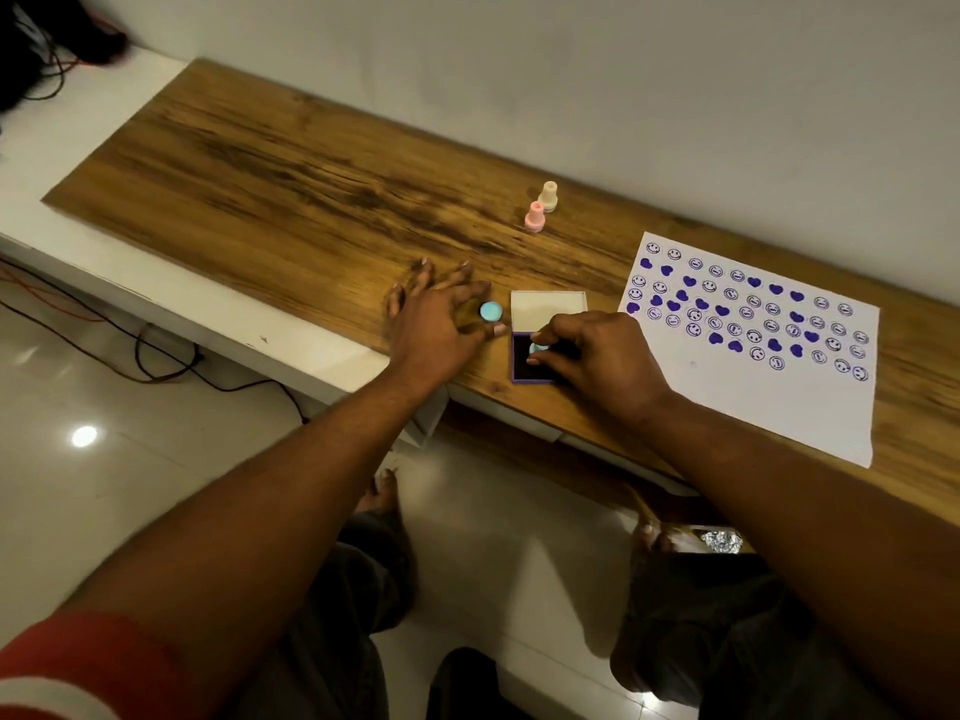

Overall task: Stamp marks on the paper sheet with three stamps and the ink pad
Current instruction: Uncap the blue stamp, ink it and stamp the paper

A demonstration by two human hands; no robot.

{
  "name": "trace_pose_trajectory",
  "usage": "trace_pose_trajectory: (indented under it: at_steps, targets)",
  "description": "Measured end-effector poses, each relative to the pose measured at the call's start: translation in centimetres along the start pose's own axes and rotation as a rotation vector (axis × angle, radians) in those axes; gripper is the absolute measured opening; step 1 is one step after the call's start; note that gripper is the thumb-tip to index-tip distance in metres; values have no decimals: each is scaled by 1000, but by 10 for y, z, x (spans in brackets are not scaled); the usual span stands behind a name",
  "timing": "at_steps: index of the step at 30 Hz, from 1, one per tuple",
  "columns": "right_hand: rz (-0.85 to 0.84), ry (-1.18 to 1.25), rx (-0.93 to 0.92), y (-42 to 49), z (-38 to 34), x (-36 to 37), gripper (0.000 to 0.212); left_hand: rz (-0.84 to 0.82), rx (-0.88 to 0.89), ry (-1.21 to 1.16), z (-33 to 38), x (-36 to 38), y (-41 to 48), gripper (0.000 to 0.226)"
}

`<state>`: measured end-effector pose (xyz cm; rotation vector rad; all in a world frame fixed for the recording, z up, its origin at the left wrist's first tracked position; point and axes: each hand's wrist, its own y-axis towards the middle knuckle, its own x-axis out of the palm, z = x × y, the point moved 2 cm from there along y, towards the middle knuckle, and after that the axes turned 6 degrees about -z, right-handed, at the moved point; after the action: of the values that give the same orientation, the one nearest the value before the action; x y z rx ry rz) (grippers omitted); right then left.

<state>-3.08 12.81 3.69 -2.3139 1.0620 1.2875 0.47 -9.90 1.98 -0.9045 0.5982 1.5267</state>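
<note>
My right hand (597,358) pinches a light blue stamp (537,349) and holds it down on the dark ink pad (522,367), whose pale lid (548,306) stands open behind it. A small light blue round cap (490,311) lies on the wood just left of the pad. Over that cap hovers my left hand (439,317), fingers spread and holding nothing. Further back stand a pink stamp (535,216) and a cream stamp (548,195), side by side. At the right lies the white paper sheet (727,407), covered with several purple smileys and hearts.
The wooden tabletop (291,200) runs along a white wall, with a white ledge (218,309) at its front edge. Cables (156,356) trail on the tiled floor below. My legs and feet show under the table.
</note>
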Motion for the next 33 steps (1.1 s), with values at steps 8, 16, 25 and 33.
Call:
trace_pose_trajectory:
  at_steps: [8, 16, 25, 33]
  targets:
    - [314, 365, 260, -14, 13, -38, 23, 121, 49, -23, 30, -8, 9, 63]
    - [535, 377, 562, -92, 94, -126, 28, 15, 462, 177, 135, 35, -17, 58]
    - [408, 158, 639, -157, 152, -156, 30, -324, 703, 482, 195, 119, -49, 75]
    - [257, 18, 544, -156, 154, -148, 28, -404, 676, 504, 194, 138, -45, 82]
